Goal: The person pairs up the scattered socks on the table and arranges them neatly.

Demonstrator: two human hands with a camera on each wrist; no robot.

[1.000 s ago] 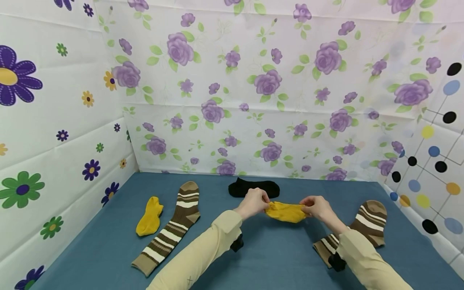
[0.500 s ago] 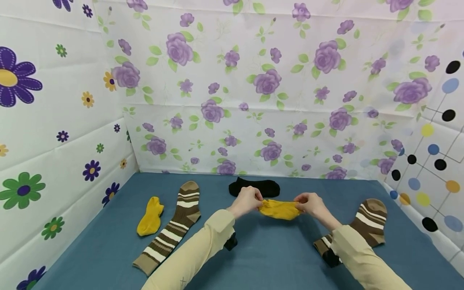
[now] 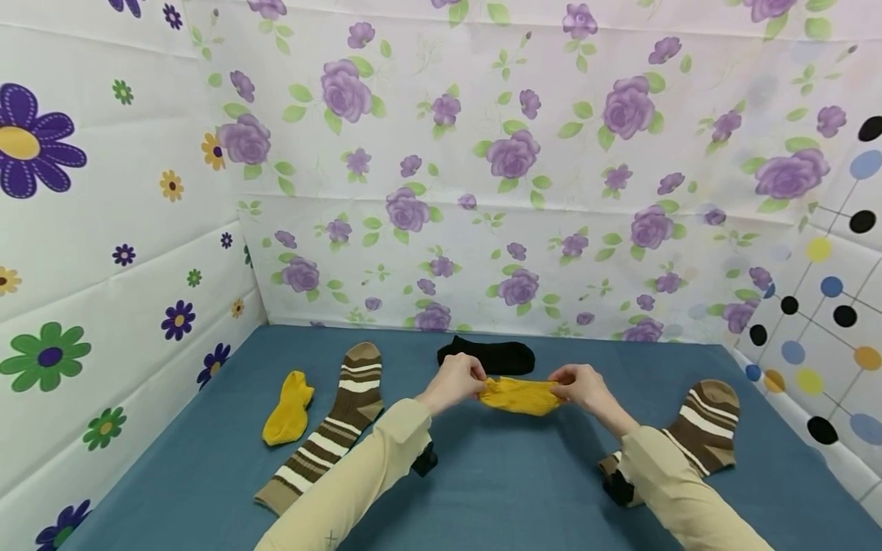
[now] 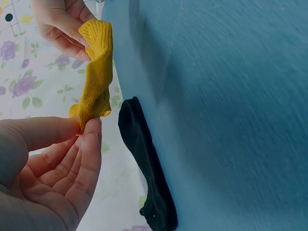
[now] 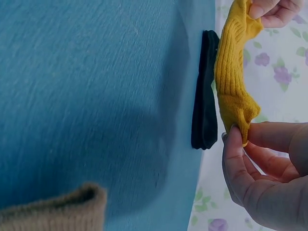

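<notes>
A yellow ribbed sock (image 3: 520,396) is stretched sideways in the air between both hands, above the blue table. My left hand (image 3: 455,383) pinches its left end between thumb and fingers, plain in the left wrist view, where the sock (image 4: 97,72) sags a little. At the other end my right hand (image 3: 584,389) pinches the sock with thumb and fingertips, seen close in the right wrist view. Just behind the held sock a black sock (image 3: 492,357) lies flat near the table's back edge, partly hidden by the left hand.
On the left lie another yellow sock (image 3: 288,409) and a brown striped sock (image 3: 360,390), its lower part beside the left sleeve. A second brown striped sock (image 3: 710,421) lies on the right, partly under the right forearm. Patterned cloth walls (image 3: 441,176) enclose the blue table (image 3: 496,490).
Both hands have moved to the left together, carrying the stretched yellow sock with them. The socks on the table have stayed where they were.
</notes>
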